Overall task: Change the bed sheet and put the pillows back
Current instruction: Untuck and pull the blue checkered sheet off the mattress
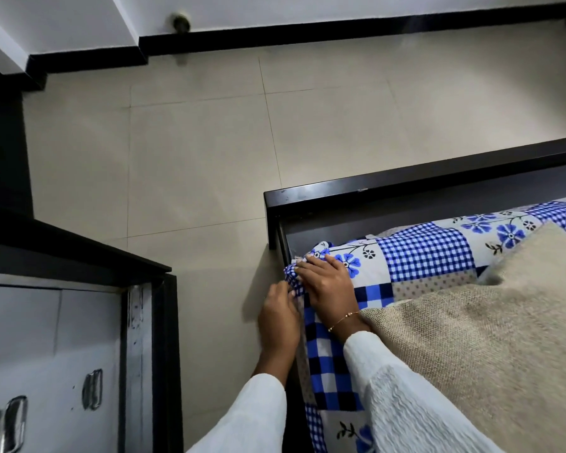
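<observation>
Nearest, two white sleeves [415,407] enter from the bottom edge; right of them a coarse beige blanket [471,338] lies over the bed, its near edge against the right forearm; the right hand [329,284], a thin gold bracelet [343,320] at its wrist, lies palm-down with fingers fairly straight and spread, pressing on the bed sheet [422,253] at the mattress corner; the left hand [280,318] sits just beside it at the side of the mattress, fingers curled onto the bunched edge of the sheet, though whether it truly pinches the cloth cannot be told; the sheet, blue-and-white check with blue flower panels, covers the mattress top and hangs down its side; the corner sits tight inside the black bed frame [406,183], a narrow dark gap between sheet and footboard; at lower left, a cabinet [53,348] with pale doors, metal handles and a black frame; between cabinet and bed, a strip of beige floor tile [209,191] which widens beyond the frame into open floor; farthest, a black skirting [340,29] under a white wall.
</observation>
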